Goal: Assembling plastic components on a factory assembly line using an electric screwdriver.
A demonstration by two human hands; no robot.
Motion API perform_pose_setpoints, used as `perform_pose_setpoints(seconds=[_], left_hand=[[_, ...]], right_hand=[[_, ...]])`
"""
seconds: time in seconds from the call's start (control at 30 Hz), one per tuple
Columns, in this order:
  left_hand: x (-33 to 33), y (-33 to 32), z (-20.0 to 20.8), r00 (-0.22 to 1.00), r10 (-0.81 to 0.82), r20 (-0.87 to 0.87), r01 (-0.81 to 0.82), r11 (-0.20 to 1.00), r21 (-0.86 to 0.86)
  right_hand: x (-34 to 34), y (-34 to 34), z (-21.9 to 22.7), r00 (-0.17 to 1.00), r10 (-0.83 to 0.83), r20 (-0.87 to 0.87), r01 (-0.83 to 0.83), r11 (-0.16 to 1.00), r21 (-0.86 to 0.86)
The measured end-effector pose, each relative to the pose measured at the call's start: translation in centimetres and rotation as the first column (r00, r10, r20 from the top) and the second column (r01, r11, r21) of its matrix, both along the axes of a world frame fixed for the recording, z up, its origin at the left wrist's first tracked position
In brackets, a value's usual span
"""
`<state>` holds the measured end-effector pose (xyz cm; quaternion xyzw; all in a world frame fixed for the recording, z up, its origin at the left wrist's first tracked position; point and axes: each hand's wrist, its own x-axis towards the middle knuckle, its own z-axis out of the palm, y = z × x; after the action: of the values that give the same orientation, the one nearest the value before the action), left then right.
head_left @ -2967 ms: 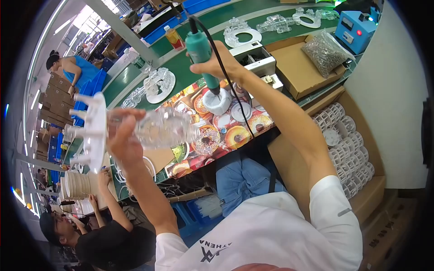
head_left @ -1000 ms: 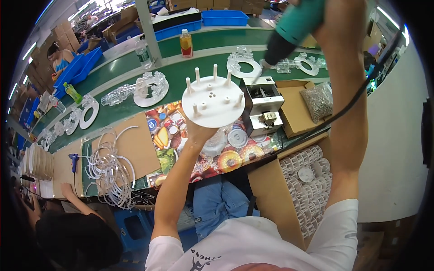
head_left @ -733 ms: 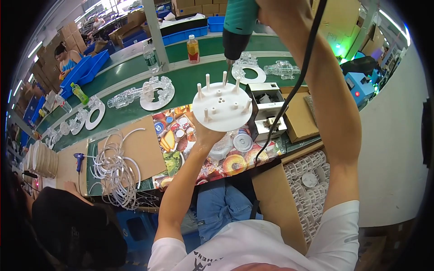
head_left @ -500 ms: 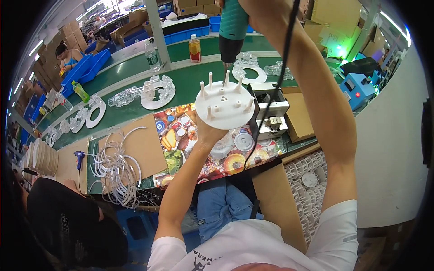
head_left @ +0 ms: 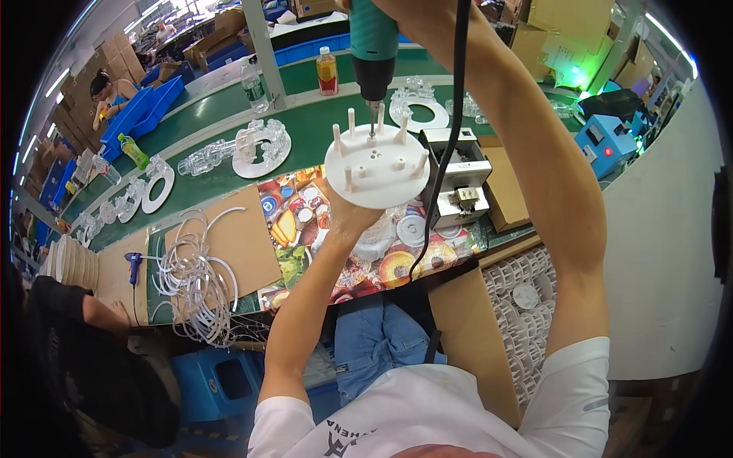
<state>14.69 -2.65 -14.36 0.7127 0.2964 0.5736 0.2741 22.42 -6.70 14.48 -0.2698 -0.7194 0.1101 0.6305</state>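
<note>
My left hand (head_left: 356,216) grips a round white plastic plate (head_left: 365,183) from beneath, its fingers mostly hidden by it. Several thin white posts rise from the plate's upper face around small holes. At the top edge of the picture, my right hand (head_left: 418,17) is wrapped round a teal and black electric screwdriver (head_left: 374,47). The tool points down, its bit at the far part of the plate between the posts; whether a screw sits under the tip is too small to tell. A black cable (head_left: 456,91) hangs from above, past my right forearm.
A patterned mat (head_left: 305,229) covers the bench below the plate. Beside it are a metal fixture (head_left: 462,177), coiled clear tubing (head_left: 200,275) and a glue gun (head_left: 134,263). Clear parts on white rings (head_left: 263,153) and bottles (head_left: 327,72) line the green conveyor. Someone in black (head_left: 84,359) is at left.
The screwdriver and plate have shifted slightly left, the bit still at the plate's far part. The person in black at the left has moved and leans lower, with an arm on the bench.
</note>
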Motion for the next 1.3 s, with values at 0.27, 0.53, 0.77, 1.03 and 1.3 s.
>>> perform_pose_setpoints(seconds=[0.27,0.53,0.77,1.03,1.3], left_hand=[[-0.4,0.8,-0.7,0.965,0.164,-0.205,-0.113,0.964,0.239],[-0.2,0.5,-0.8,0.993,0.079,-0.090,-0.065,0.987,0.149],[-1.1,0.3,0.0,0.932,0.192,-0.307,-0.151,0.977,0.154],[-1.6,-0.1,-0.5,0.882,0.313,-0.352,-0.152,0.896,0.417],[-1.9,0.6,-1.4,0.947,0.159,-0.278,-0.149,0.987,0.058]], right_hand=[[0.3,-0.2,-0.7,0.998,-0.019,-0.056,0.021,0.999,0.042],[2.7,-2.2,-0.7,0.953,0.180,-0.245,-0.165,0.983,0.080],[12.3,-5.9,-9.2,0.973,-0.219,-0.072,0.227,0.966,0.125],[17.3,-4.5,-21.7,0.894,-0.374,-0.248,0.349,0.927,-0.139],[18.3,-2.1,-24.5,0.890,-0.431,-0.147,0.391,0.889,-0.238]])
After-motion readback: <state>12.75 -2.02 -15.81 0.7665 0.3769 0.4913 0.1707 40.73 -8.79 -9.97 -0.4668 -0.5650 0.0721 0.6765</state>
